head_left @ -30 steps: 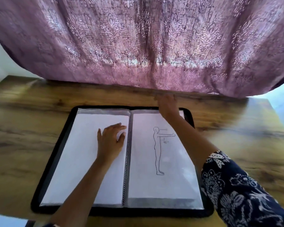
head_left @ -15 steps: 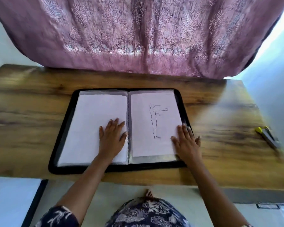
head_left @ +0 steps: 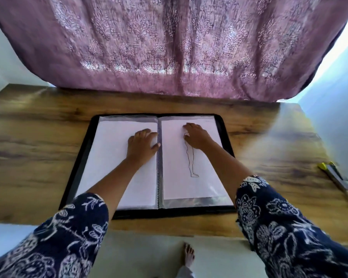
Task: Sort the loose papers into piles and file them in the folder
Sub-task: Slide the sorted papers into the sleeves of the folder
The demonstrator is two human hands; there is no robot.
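1. Black-edged folder point(head_left: 169, 213): lies open and flat on the wooden table point(head_left: 38, 157), in the middle of it, with its near edge close to the table's near edge. A spiral spine point(head_left: 159, 173) runs down the centre.
2. Left page point(head_left: 111, 163): a plain white sheet inside a clear sleeve.
3. Right page point(head_left: 191, 189): a white sheet in a sleeve, bearing a line drawing of a standing figure point(head_left: 191, 163). Only the legs and lower trunk show; the upper part is under the hand.
4. Left hand point(head_left: 142, 145): palm down on the upper part of the left page, just beside the spine. Fingers are straight and slightly apart, the thumb reaching out to the spine. The forearm runs straight up the page from a patterned navy sleeve point(head_left: 68, 237).
5. Right hand point(head_left: 197, 136): palm down on the upper part of the right page, over the figure's head. Fingers are close together and lightly bent, tips on the sheet, pointing towards the spine. No pinch on the paper can be seen. The forearm crosses the page's outer edge at a slant.
6. Surroundings: a yellow-tipped tool point(head_left: 333, 175) lies well apart at the table's right edge, too blurred to identify. A mauve patterned curtain point(head_left: 169, 47) hangs behind the table. A bare foot point(head_left: 188, 255) stands on the pale floor below.
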